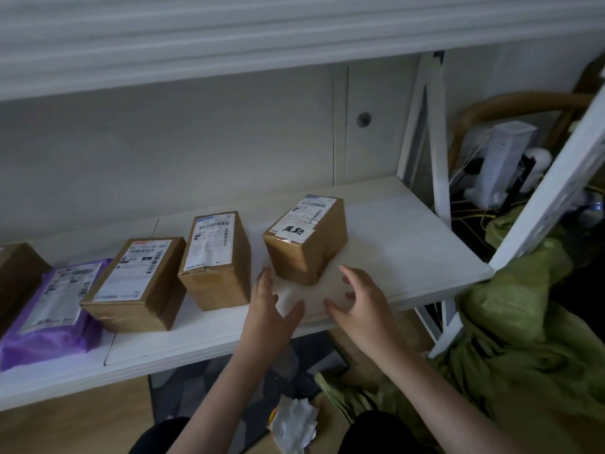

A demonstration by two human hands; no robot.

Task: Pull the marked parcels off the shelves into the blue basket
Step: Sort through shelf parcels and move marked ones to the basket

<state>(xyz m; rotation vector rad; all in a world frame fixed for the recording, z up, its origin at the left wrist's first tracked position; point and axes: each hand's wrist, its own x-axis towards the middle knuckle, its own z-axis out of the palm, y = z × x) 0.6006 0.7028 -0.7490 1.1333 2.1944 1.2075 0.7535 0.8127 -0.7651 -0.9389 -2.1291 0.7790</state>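
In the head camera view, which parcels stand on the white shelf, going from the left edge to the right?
Brown box cut off at the left edge → purple mailer bag → flat cardboard box → upright cardboard box → box with the handwritten label, near which both open hands reach.

Leftmost brown box [14, 273] cut by frame edge (labels' print blurred).

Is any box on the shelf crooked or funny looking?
Yes. The rightmost box, with a handwritten white sticker, sits turned cornerwise to the shelf edge, unlike its neighbour. Crumpled white paper lies on the floor below.
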